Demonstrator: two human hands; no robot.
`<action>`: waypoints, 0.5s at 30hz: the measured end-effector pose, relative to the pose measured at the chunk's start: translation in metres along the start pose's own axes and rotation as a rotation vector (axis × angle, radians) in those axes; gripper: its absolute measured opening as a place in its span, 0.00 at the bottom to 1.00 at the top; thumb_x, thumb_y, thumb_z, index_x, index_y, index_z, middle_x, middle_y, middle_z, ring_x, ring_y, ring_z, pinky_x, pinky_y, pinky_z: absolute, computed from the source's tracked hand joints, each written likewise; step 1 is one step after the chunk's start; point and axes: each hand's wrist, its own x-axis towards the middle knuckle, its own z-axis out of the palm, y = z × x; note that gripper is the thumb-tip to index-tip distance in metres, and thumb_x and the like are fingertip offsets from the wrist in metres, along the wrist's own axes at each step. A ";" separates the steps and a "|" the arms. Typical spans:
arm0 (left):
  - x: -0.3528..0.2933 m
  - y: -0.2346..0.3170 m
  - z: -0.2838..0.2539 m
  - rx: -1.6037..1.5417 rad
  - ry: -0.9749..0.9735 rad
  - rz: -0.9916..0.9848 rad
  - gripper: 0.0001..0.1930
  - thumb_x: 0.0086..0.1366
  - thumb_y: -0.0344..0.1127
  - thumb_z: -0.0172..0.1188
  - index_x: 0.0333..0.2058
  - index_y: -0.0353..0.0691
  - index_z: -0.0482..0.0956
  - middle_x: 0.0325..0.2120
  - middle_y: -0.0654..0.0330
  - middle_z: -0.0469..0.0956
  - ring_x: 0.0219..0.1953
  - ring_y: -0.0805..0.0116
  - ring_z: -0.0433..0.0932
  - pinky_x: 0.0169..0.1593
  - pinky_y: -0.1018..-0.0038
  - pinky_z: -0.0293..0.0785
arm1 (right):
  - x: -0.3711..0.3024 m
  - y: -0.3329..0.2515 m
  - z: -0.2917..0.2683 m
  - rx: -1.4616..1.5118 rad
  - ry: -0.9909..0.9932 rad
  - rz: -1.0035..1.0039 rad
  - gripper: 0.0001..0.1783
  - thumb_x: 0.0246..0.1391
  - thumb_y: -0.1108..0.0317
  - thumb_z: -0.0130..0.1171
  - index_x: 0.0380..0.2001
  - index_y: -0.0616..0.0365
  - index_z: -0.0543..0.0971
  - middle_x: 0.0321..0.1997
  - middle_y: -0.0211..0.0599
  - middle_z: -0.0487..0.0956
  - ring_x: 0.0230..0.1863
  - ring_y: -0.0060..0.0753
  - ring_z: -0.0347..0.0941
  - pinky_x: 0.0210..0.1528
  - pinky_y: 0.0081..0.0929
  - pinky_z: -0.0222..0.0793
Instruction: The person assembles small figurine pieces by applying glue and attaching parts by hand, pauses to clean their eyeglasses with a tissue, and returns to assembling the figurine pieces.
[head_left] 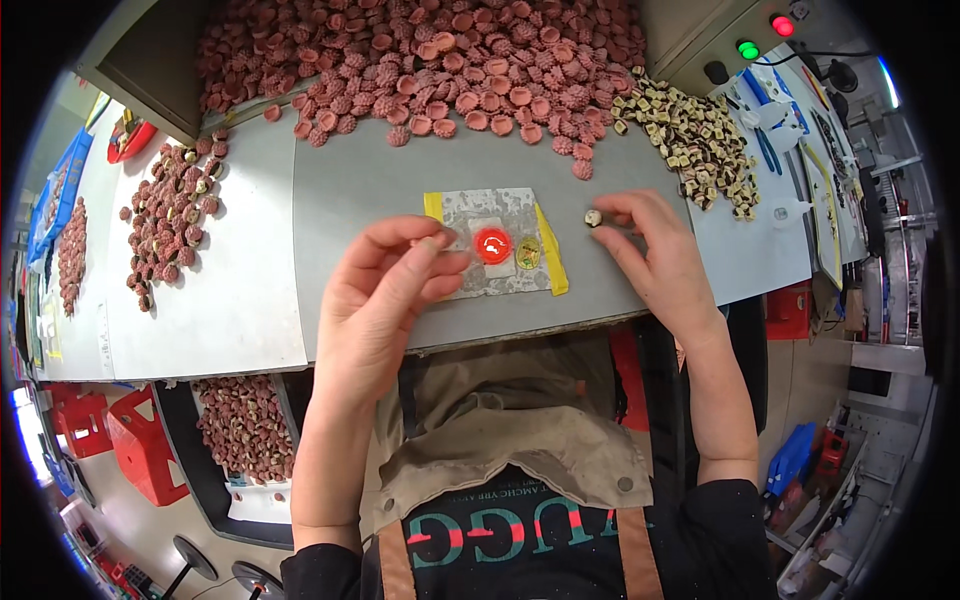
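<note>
My right hand [660, 255] pinches a small cream-and-black piece [592, 218] between thumb and forefinger, just above the grey table. My left hand [385, 290] is closed, with thumb and fingertips pressed together near the left edge of a taped-down sheet [465, 210]. Whatever those fingers hold, if anything, is hidden. Between the hands, a glossy red disc [492, 245] sits on a pale pad on the sheet. Beside it lies a small yellow-green round patch [528, 253]. Strips of yellow tape [552, 250] run along the sheet's sides.
A large heap of pink, bumpy cup-shaped pieces [450, 75] covers the back. Cream-and-black pieces [695, 140] are piled at the back right, near pliers [768, 150]. Joined pieces [175, 215] lie at left; more fill a dark bin [245, 425] below the table edge.
</note>
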 end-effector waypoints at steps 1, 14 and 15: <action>0.000 -0.001 0.003 -0.006 0.006 -0.037 0.14 0.67 0.31 0.56 0.49 0.32 0.72 0.44 0.56 0.76 0.45 0.67 0.78 0.48 0.75 0.76 | 0.000 0.001 0.000 -0.001 -0.003 -0.001 0.11 0.53 0.75 0.60 0.41 0.61 0.76 0.39 0.37 0.75 0.36 0.32 0.74 0.39 0.25 0.72; 0.001 -0.012 -0.008 -0.149 -0.077 -0.012 0.18 0.69 0.33 0.54 0.55 0.34 0.69 0.44 0.61 0.75 0.47 0.71 0.76 0.51 0.76 0.72 | 0.021 -0.042 0.029 0.135 -0.102 -0.193 0.09 0.52 0.76 0.59 0.39 0.61 0.77 0.37 0.40 0.76 0.36 0.38 0.74 0.39 0.28 0.71; 0.001 -0.012 -0.007 -0.148 -0.076 -0.014 0.18 0.69 0.33 0.54 0.55 0.34 0.69 0.44 0.61 0.75 0.47 0.71 0.76 0.51 0.76 0.72 | 0.023 -0.042 0.035 0.061 -0.091 -0.265 0.10 0.51 0.76 0.60 0.38 0.61 0.77 0.36 0.39 0.75 0.36 0.39 0.73 0.39 0.29 0.70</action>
